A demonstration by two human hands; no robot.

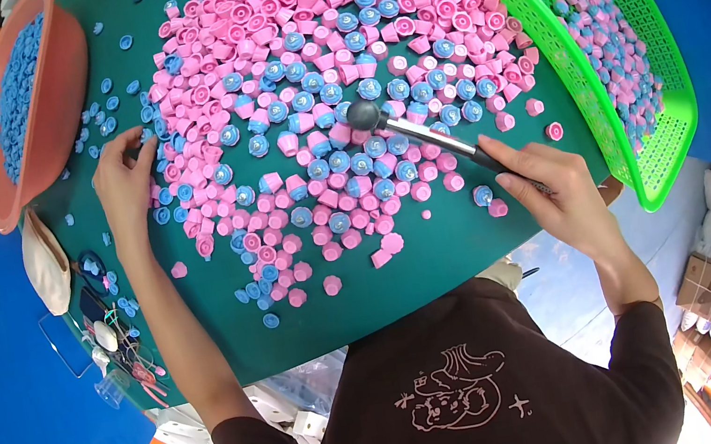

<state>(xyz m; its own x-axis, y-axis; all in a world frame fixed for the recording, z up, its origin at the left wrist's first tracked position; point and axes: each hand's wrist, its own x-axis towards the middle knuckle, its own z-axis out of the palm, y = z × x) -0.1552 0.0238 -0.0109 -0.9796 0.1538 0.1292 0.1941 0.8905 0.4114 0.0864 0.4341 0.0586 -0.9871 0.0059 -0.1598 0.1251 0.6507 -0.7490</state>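
Head view: one green table (370,305), laden.
Item: pink cups (261,10), loose, heaped at the far side and scattered toward the near edge.
Item: blue tops (270,321), loose, along the pile's left border.
Item: blue-topped cups (362,164), many, mid-table, amid the pink.
Item: mallet (431,135), black head, silver shaft; aslant, head over the mid-table cups, handle in the right hand (562,181), fingers closed round it.
Item: left hand (123,172), at the pile's left border, thumb and forefinger curved close together beside blue tops; whether they pinch one, cannot tell.
Item: orange tub (66,64), far left, holding blue pieces.
Item: green basket (668,157), right, tilted in view, holding pink and blue pieces.
Item: beige pouch (47,262), left edge, near the tub.
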